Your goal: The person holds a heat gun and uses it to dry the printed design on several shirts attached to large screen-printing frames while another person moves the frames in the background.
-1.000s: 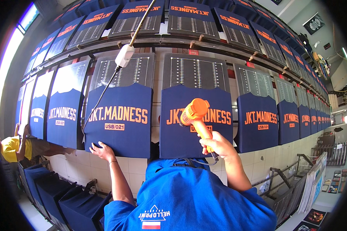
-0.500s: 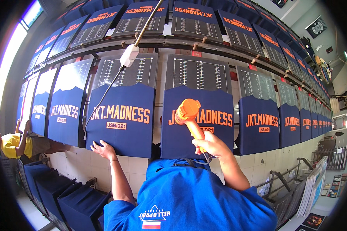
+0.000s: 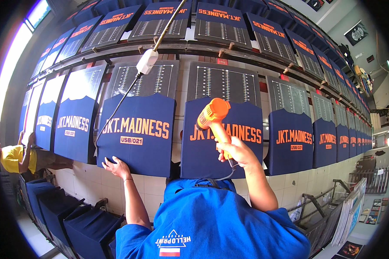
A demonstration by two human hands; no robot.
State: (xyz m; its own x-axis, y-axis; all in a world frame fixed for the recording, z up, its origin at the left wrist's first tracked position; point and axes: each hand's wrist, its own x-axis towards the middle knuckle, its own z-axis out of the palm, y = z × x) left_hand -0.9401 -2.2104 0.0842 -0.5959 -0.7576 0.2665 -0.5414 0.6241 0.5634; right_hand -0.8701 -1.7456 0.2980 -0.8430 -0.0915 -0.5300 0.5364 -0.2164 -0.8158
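Two hands worked: right hand (image 3: 235, 151) clamped the orange heat gun (image 3: 215, 118); left hand (image 3: 116, 167), fingers spread, pressed the navy shirt (image 3: 138, 149).

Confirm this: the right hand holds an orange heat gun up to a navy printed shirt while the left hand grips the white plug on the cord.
Wrong on the left hand: the head view shows it pressed flat on the lower edge of a navy printed shirt, well below the white plug. The right hand does hold the orange heat gun up to a navy shirt.
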